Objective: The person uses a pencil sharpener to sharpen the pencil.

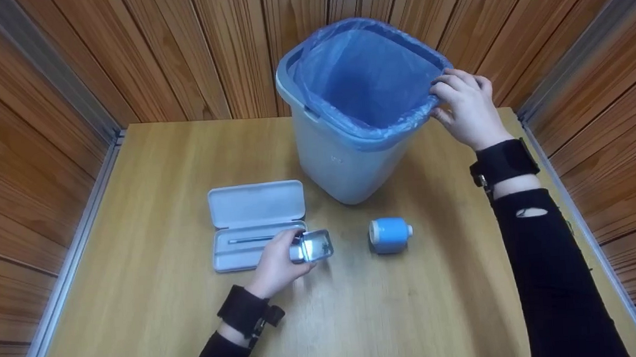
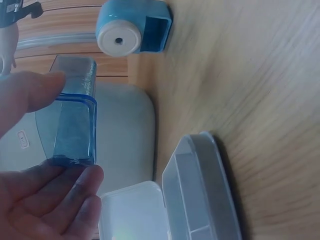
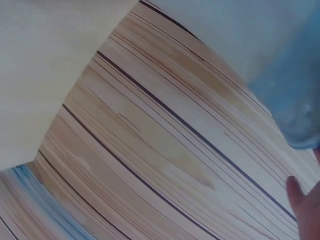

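My left hand holds a clear, blue-tinted pencil-sharpener shavings drawer between thumb and fingers, above the right end of an open pencil case. The left wrist view shows the drawer close up, with fine specks on one wall. A blue pencil sharpener lies to its right, the drawer slot in its body bare. My right hand grips the right corner of a trash bin, fingers over the rim on the blue trash bag. Only its fingers show at the right wrist view's edge.
A thin pencil lies in the pencil case's lower half. Wood-grain panels enclose the wooden table at the back and both sides. The tall bin stands at the back, right of center.
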A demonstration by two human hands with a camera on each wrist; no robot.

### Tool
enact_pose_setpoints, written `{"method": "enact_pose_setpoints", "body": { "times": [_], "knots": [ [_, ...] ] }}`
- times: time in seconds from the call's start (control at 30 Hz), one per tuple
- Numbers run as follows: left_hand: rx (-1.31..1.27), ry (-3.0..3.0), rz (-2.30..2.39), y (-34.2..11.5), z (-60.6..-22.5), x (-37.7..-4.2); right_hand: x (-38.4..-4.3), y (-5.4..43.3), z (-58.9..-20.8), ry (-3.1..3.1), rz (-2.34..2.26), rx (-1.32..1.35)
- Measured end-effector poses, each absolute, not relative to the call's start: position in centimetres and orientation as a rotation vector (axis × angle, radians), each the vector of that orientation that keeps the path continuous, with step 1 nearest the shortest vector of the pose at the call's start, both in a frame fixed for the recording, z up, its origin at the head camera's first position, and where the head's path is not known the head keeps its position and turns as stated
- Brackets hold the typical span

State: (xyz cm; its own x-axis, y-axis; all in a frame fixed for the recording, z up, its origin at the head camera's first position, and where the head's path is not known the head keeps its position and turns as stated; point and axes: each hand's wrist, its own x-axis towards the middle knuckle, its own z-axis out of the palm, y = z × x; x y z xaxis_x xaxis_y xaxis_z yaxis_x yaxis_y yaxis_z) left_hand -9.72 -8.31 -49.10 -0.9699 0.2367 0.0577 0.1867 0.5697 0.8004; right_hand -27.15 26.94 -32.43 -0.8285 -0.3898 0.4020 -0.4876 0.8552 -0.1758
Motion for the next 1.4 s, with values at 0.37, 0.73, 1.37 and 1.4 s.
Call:
{"method": "enact_pose_setpoints", "body": {
  "times": [0.37, 0.73, 1.37, 1.4],
  "knots": [
    [0.230, 2.696, 1.487, -9.3, -45.9, -11.0, -25.1, 25.1, -33.9, -2.454, 0.303, 0.738],
    [0.347, 2.834, 1.691, -10.0, -39.0, -12.8, -22.8, 22.5, -34.7, -2.409, 0.243, 0.610],
    [0.526, 3.504, 0.607, -6.6, -27.4, -23.0, -24.0, 19.5, -34.4, -2.516, 0.289, 0.560],
    [0.597, 3.573, 0.409, -6.3, -27.6, -23.3, -24.0, 19.3, -34.5, -2.515, 0.292, 0.563]
  ]
}}
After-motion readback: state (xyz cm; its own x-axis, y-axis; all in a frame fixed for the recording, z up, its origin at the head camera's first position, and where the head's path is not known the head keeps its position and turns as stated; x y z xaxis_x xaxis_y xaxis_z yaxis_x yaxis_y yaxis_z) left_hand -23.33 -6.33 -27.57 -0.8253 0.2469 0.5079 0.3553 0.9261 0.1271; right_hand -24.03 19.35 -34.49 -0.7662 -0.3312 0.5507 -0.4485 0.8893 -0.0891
